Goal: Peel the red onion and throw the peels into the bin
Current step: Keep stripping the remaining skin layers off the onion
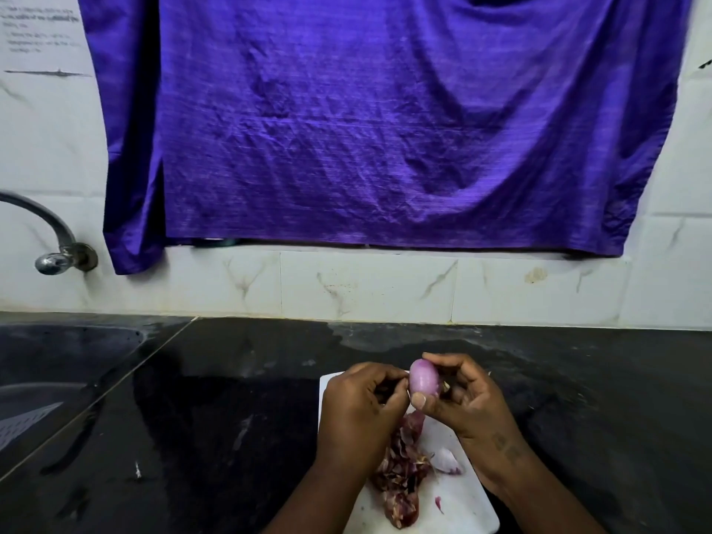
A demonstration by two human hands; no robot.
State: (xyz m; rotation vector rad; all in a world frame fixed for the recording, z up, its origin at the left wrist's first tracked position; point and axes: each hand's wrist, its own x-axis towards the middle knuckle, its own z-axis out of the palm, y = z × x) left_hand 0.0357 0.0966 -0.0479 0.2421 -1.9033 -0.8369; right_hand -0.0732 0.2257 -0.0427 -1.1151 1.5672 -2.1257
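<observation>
A small peeled red onion [422, 381], pale purple and glossy, is held upright above a white cutting board [458, 502]. My right hand [462, 398] grips it between thumb and fingertips. My left hand [358, 404] is curled beside the onion, its fingertips pinched at the onion's left side; whether it pinches a bit of skin I cannot tell. A heap of dry dark red peels [400, 475] lies on the board below my hands. A pale onion piece [447, 461] rests to the right of the heap. No bin is in view.
The board lies on a black stone counter [215, 418] with wet patches. A dark sink [57, 364] is set in at the left, with a metal tap [54, 240] above it. A purple cloth [385, 129] hangs on the tiled wall behind.
</observation>
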